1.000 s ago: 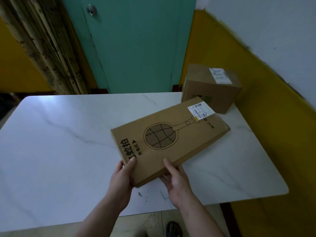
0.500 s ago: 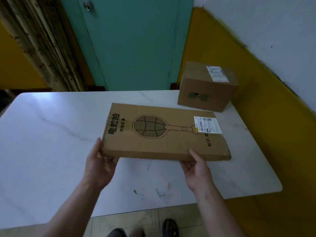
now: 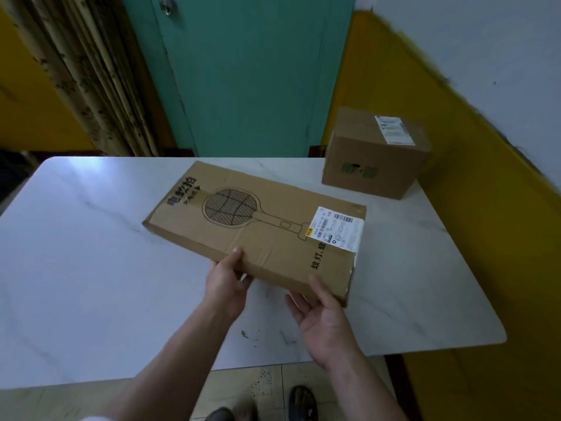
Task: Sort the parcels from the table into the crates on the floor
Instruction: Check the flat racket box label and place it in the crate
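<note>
A long flat cardboard parcel (image 3: 258, 226) printed with a racket drawing and a white label is held just above the white marble table (image 3: 91, 268), slanting from far left to near right. My left hand (image 3: 226, 284) grips its near long edge, thumb on top. My right hand (image 3: 321, 317) holds the near right corner from below, thumb against the side. A second, cube-shaped cardboard parcel (image 3: 375, 153) with a white label stands at the table's far right corner. No crates are in view.
A teal door (image 3: 249, 74) stands behind the table, a patterned curtain (image 3: 91, 74) to its left. A yellow and white wall (image 3: 485, 147) runs along the right side. Tiled floor (image 3: 243, 387) and my sandalled feet show below the table's near edge.
The flat parcel has turned clockwise, its labelled end swinging nearer to me. My left hand slid from the left end to the middle of the near edge; my right hand moved toward the right corner.
</note>
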Action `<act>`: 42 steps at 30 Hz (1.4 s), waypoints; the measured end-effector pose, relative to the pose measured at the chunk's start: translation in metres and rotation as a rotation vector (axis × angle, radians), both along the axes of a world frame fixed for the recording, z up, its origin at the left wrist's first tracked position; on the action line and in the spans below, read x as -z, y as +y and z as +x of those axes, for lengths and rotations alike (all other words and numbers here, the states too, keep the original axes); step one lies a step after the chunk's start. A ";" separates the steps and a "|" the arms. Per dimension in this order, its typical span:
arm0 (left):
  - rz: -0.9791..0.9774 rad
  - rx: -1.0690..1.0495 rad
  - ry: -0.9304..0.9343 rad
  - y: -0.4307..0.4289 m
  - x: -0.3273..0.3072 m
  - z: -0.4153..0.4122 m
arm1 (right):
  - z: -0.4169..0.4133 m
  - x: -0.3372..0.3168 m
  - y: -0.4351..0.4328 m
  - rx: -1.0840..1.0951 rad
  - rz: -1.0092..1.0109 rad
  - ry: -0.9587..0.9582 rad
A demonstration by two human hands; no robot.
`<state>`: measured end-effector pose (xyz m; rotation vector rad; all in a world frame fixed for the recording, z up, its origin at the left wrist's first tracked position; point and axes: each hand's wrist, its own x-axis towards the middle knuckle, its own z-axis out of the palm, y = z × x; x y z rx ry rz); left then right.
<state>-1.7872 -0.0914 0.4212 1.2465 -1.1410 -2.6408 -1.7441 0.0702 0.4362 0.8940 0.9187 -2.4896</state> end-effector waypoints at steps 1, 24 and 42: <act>-0.005 -0.001 -0.001 -0.008 -0.003 -0.003 | 0.001 0.001 0.005 -0.002 0.005 0.014; -0.279 0.239 0.157 0.011 -0.031 0.047 | -0.013 -0.012 -0.022 -0.042 0.025 0.068; -0.297 0.354 0.386 -0.044 -0.080 0.030 | -0.040 -0.055 0.010 -0.309 0.503 0.365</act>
